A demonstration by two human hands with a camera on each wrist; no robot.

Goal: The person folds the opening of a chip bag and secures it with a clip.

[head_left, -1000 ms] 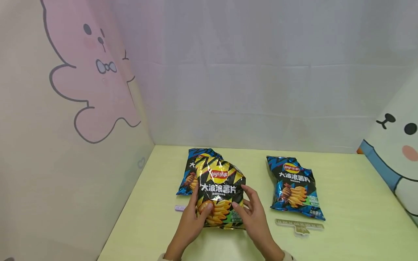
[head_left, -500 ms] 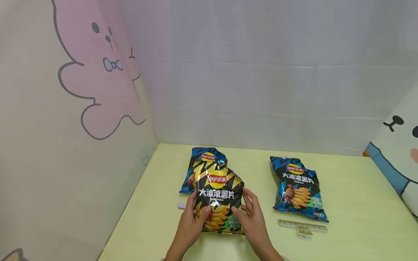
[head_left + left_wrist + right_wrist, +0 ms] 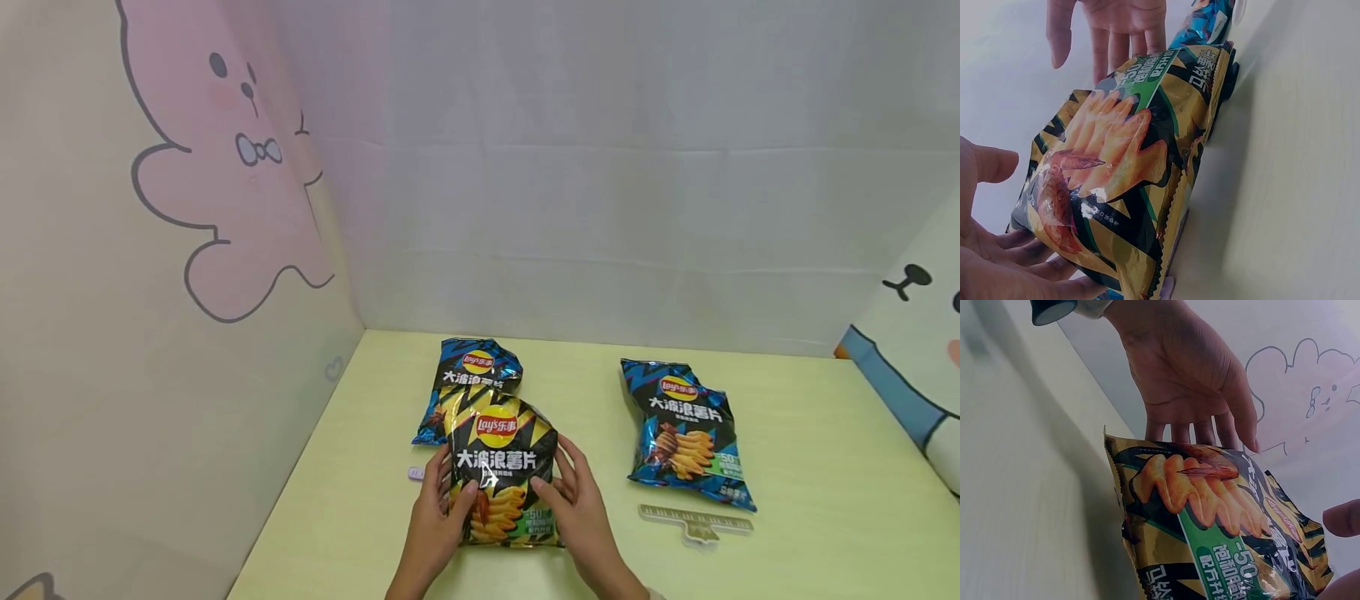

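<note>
Both hands hold a yellow-and-black bag of potato chips (image 3: pixel 497 479) between them, its front facing up and tilted toward the head camera. My left hand (image 3: pixel 435 517) grips its left side and my right hand (image 3: pixel 583 512) its right side. Fingers go behind the bag, and the thumbs lie over its front in the head view. In the left wrist view, the left thumb (image 3: pixel 999 164) is lifted off the wrapper. The bag's lower seam is close over the pale yellow table (image 3: pixel 337 517).
Behind the held bag lies a blue chip bag (image 3: pixel 480 362), partly covered. Another blue chip bag (image 3: pixel 684 437) lies at the right, with a gold-toned clear clip (image 3: pixel 697 522) in front of it. A purple clip (image 3: pixel 416 473) peeks out beside my left hand. Printed curtains surround the table.
The yellow-and-black bag has come down and toward the body in both hands, uncovering more of the blue bag behind it. The head view has shifted slightly.
</note>
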